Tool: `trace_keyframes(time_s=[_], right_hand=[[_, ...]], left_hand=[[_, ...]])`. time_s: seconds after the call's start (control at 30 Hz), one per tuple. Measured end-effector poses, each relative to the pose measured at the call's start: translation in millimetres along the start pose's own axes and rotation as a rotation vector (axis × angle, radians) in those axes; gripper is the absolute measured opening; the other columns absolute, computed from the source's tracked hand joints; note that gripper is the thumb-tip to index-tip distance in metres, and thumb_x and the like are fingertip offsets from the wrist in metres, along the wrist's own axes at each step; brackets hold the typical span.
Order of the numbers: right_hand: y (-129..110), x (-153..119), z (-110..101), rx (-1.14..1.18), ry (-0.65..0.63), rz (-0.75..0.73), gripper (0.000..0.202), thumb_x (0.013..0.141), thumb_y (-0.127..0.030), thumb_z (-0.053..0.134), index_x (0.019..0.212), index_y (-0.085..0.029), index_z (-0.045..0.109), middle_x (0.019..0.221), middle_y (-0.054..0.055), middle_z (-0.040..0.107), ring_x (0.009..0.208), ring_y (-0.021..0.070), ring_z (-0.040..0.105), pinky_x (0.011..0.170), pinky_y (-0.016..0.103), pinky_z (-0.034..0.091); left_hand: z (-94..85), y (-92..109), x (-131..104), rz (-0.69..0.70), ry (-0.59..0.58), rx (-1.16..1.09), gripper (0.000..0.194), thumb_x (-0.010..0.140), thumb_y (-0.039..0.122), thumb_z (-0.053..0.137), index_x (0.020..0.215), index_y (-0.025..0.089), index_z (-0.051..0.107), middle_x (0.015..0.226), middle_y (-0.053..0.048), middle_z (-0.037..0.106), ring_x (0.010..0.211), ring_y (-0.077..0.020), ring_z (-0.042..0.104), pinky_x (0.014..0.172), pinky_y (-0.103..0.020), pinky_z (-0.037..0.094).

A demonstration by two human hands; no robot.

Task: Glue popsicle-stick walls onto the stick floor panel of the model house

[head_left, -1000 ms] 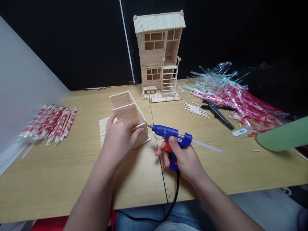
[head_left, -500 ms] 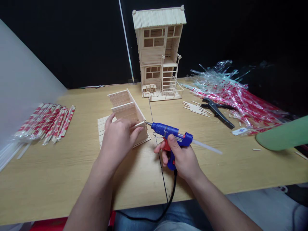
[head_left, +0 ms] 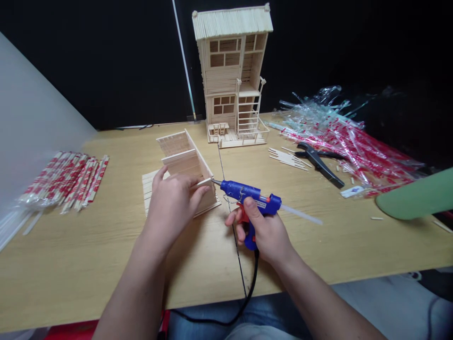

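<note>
Gripping: right hand [head_left: 271, 231] closed around blue glue gun [head_left: 242, 190]; left hand [head_left: 173, 198] pinching short wooden stick [head_left: 204, 182] at its nozzle.

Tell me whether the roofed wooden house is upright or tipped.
Upright: the house has its roof on top and porch below.

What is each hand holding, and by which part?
The right hand holds the glue gun by its handle. The left hand holds the open wooden model at its near wall's top edge, between thumb and fingers.
</note>
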State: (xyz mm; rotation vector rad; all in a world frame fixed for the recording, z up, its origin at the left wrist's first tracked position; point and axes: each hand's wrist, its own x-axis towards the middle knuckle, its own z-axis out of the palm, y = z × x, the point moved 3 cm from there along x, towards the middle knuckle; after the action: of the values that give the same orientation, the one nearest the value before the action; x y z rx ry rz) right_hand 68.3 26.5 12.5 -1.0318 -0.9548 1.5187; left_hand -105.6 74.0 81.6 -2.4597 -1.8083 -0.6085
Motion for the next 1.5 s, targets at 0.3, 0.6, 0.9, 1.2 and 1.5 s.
trace_keyframes(time_s=[0.3,0.6,0.9,1.2,1.5], right_hand=[[6.2,0.6,0.0,0.028,0.015,0.037,0.058,0.082,-0.072,0.063,0.063,-0.017,0.058,0.061,0.002,0.066,0.040,0.0093,0.052,0.040,0.023,0.045],[8.3,-0.5,-1.9,0.045,0.043,0.083,0.060,0.077,-0.074,0.066,0.063,-0.017,0.055,0.056,0.001,0.063,0.037,0.0092,0.052,0.036,0.021,0.043],[12.2,-0.5,-3.8,0.042,0.068,0.117,0.061,0.074,-0.076,0.067,0.066,-0.017,0.057,0.052,0.000,0.061,0.033,0.0084,0.050,0.034,0.019,0.043],[15.8,0.4,-8.2,0.008,0.087,0.112,0.061,0.078,-0.075,0.064,0.068,-0.015,0.064,0.052,0.002,0.065,0.029,0.0082,0.048,0.030,0.019,0.040],[17.6,1.6,-8.0,0.014,0.124,0.143,0.063,0.073,-0.078,0.066,0.066,-0.016,0.062,0.054,0.002,0.065,0.030,0.0081,0.047,0.030,0.021,0.043]], left_hand=[[-1.1,0.3,-1.6,0.020,0.012,0.013,0.025,0.091,0.040,0.059,0.088,0.022,0.076,0.080,-0.006,0.077,0.073,-0.0232,0.069,0.113,-0.054,0.034],[-3.0,2.0,-1.7,0.022,-0.008,-0.022,0.024,0.092,0.037,0.058,0.088,0.022,0.076,0.083,-0.005,0.077,0.076,-0.0238,0.070,0.114,-0.055,0.031],[-2.8,1.0,-2.1,0.008,-0.004,-0.025,0.022,0.091,0.038,0.060,0.088,0.022,0.076,0.084,-0.006,0.078,0.080,-0.0250,0.071,0.115,-0.056,0.029],[-3.6,1.9,-1.4,0.019,-0.009,0.002,0.025,0.091,0.040,0.058,0.090,0.021,0.076,0.085,-0.006,0.078,0.076,-0.0247,0.071,0.114,-0.056,0.030],[-2.9,1.4,-1.7,0.024,0.012,0.021,0.026,0.091,0.041,0.058,0.091,0.022,0.076,0.084,-0.006,0.078,0.077,-0.0256,0.071,0.114,-0.056,0.032]])
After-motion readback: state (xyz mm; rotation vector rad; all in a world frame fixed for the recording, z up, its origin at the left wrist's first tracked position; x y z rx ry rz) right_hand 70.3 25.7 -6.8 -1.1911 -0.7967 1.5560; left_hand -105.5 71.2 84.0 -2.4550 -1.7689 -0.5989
